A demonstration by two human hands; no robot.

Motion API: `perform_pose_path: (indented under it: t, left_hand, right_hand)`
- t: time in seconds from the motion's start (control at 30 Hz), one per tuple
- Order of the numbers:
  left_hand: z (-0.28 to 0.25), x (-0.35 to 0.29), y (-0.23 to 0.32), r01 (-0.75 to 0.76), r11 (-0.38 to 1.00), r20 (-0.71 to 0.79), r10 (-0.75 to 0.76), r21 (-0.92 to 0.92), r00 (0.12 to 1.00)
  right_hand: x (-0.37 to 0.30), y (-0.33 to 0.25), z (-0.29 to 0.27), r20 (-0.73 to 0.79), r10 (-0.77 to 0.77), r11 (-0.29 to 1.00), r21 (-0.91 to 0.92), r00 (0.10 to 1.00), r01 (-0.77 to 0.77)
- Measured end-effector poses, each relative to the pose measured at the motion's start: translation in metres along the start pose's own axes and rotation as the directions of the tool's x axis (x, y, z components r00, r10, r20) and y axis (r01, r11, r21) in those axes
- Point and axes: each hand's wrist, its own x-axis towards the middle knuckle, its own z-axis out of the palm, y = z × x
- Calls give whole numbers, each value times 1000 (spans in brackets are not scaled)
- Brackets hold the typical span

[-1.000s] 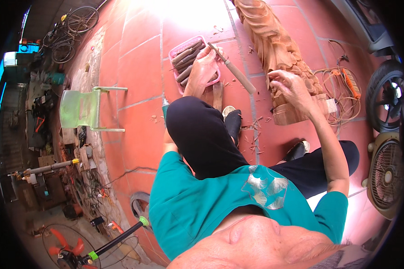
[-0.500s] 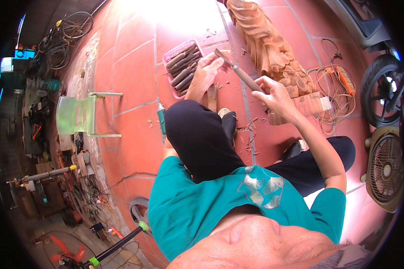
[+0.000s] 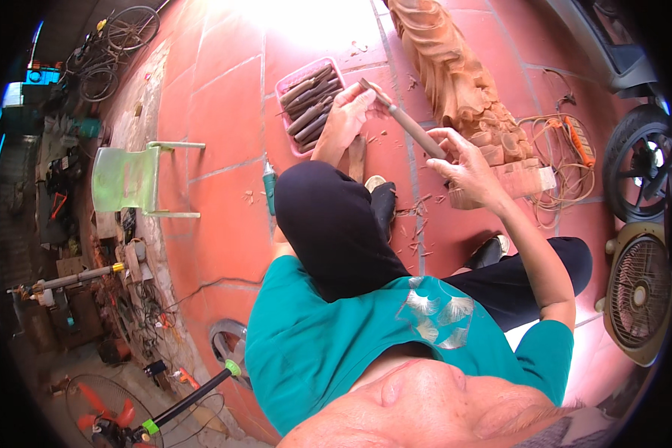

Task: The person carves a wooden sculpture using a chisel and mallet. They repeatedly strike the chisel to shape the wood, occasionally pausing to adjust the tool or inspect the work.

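A wood-carving chisel (image 3: 416,132) with a long brown handle and a narrow metal blade is held slantwise in front of me, blade end to the upper left. My right hand (image 3: 467,168) grips the butt of the handle between thumb and fingers. At the blade end, my left hand (image 3: 349,118) has its thumb and fingers closed around the metal near the tip. Just left of that hand, a pink plastic basket (image 3: 279,91) holds several more dark-handled carving tools (image 3: 306,112). Beyond my right hand lies a carved wooden piece (image 3: 455,71) with flowing ridges.
Wood chips (image 3: 418,216) litter the red tile floor near my feet. A teal tool (image 3: 269,190) lies beside my left knee. An orange power strip (image 3: 579,140) with tangled cords, a wheel (image 3: 638,157) and a box fan (image 3: 638,291) stand right; a green chair (image 3: 127,179) is left.
The fingers of my left hand have drawn in around the blade. My right hand has lowered slightly with the handle, and the whole view has shifted a little.
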Motion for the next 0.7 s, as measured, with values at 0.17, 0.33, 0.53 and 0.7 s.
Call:
perform_pose_path:
  t: [0.17, 0.33, 0.53, 0.7]
  left_hand:
    - [-38, -6, 28, -97, 982, -291, 141, 161, 946]
    - [-121, -19, 47, 146, 705, -455, 273, 694, 847]
    - [-187, -30, 3, 71, -460, 35, 218, 885, 975]
    - [-205, -24, -56, 21, -499, -35, -18, 866, 999]
  right_hand:
    - [0, -4, -7, 14, -12, 999, 31, 1000, 11]
    - [13, 21, -31, -108, -315, 823, -525, 943, 215]
    - [23, 65, -60, -64, -393, 346, -935, 918, 83]
    - [20, 85, -55, -132, -340, 386, -922, 931, 10]
